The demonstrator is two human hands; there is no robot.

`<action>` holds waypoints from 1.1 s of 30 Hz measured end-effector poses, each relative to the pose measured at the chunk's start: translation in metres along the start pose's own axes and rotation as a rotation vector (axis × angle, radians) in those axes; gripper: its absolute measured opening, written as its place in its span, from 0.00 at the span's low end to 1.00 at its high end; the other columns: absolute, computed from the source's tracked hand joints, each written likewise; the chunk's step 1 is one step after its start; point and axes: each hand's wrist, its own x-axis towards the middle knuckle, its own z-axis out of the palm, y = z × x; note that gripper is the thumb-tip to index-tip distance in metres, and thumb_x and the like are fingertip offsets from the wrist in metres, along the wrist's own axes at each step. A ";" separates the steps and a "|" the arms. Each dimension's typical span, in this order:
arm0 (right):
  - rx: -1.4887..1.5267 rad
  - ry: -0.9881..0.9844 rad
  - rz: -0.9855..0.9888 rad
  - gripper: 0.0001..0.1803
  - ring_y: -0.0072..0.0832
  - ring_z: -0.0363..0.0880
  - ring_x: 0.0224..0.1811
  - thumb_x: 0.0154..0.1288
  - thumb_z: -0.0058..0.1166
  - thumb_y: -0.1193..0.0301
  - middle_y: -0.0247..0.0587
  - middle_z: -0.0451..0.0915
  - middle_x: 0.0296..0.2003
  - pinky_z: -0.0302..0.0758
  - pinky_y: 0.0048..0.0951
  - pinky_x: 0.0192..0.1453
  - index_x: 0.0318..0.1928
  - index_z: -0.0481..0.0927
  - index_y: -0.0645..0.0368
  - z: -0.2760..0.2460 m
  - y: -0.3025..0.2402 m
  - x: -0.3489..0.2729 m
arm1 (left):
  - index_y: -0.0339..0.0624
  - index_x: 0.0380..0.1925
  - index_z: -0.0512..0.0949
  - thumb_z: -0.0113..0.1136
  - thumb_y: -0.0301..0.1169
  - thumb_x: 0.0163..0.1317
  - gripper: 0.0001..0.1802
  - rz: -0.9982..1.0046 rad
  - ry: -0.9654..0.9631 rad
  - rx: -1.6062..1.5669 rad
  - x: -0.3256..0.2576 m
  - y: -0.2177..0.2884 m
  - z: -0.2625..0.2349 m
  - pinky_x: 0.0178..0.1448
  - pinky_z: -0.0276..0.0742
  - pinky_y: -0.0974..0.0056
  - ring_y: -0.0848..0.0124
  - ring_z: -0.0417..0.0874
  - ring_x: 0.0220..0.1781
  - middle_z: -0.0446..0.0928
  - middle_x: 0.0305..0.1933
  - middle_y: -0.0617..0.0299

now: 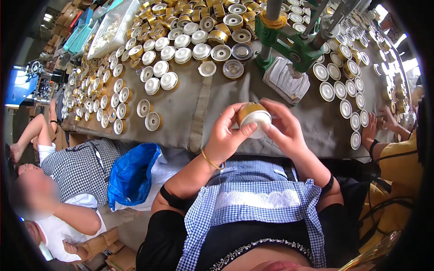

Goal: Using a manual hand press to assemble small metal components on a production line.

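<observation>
One green press (289,43), one blue bag (132,174), one white cloth (285,81), caps uncountable.

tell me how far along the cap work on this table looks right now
Done, apparently: rows of gold and white caps lie spread over the grey cloth table. In hand: the left hand and right hand grip one gold and white cap above the table edge. Left: gold rings heaped at the far side, seemingly unfinished. The green press stands unused.

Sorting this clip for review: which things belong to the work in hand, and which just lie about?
In hand: gold-and-white cap, left hand, right hand, rows of matching caps.
Lying about: green hand press, folded cloth, blue bag, white basket.
</observation>
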 end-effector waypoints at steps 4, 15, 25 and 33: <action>0.345 -0.076 0.334 0.24 0.24 0.77 0.51 0.64 0.60 0.72 0.42 0.78 0.49 0.74 0.26 0.57 0.57 0.70 0.69 -0.007 0.023 -0.009 | 0.35 0.55 0.72 0.67 0.32 0.58 0.26 -0.038 -0.046 0.490 0.007 0.003 -0.010 0.58 0.74 0.64 0.70 0.78 0.54 0.78 0.53 0.56; 0.312 0.103 0.575 0.24 0.19 0.77 0.41 0.62 0.62 0.67 0.37 0.80 0.42 0.74 0.21 0.46 0.54 0.73 0.68 -0.051 0.049 -0.014 | 0.33 0.50 0.76 0.68 0.31 0.59 0.21 -0.386 -0.125 0.084 0.066 -0.058 0.014 0.53 0.75 0.70 0.76 0.79 0.48 0.81 0.46 0.61; 0.110 0.128 0.671 0.22 0.19 0.78 0.42 0.63 0.62 0.69 0.37 0.80 0.42 0.76 0.22 0.45 0.53 0.75 0.68 -0.064 0.077 -0.003 | 0.34 0.50 0.76 0.65 0.33 0.60 0.20 -0.641 -0.259 0.165 0.105 -0.074 0.002 0.46 0.79 0.69 0.75 0.82 0.39 0.81 0.41 0.60; -0.098 0.580 0.004 0.26 0.25 0.77 0.49 0.72 0.44 0.51 0.43 0.79 0.47 0.73 0.28 0.51 0.55 0.77 0.60 -0.169 0.029 0.115 | 0.38 0.58 0.64 0.59 0.32 0.62 0.26 -0.436 -0.005 0.634 0.149 -0.051 0.024 0.28 0.84 0.65 0.67 0.85 0.26 0.80 0.38 0.52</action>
